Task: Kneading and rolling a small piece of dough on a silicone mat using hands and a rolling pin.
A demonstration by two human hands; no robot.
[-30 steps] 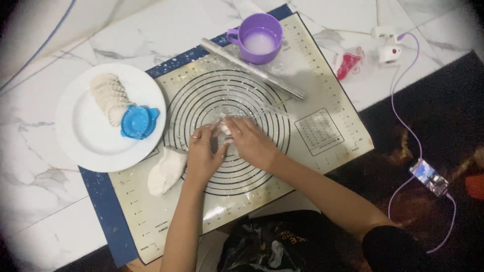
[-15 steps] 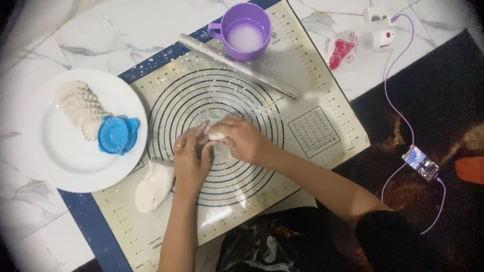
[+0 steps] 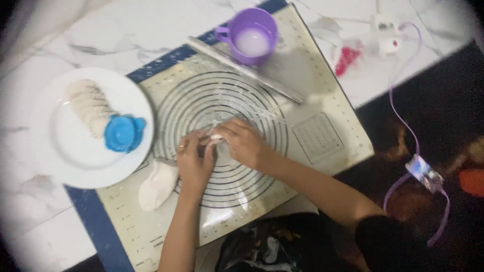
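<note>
While your two hands meet over the ringed middle of the baking mat (image 3: 322, 136), a small white dough piece (image 3: 216, 137) sits pinched between them. Your left hand (image 3: 194, 160) closes on its near-left side, your right hand (image 3: 245, 143) on its right. Too little of it shows to tell its long axis. A larger dough lump (image 3: 157, 185) lies beside your left wrist.

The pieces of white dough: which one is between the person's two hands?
The small dough piece pinched between the left hand and right hand. The dough lump lies untouched on the mat, and the folded pieces lie on the plate.
</note>
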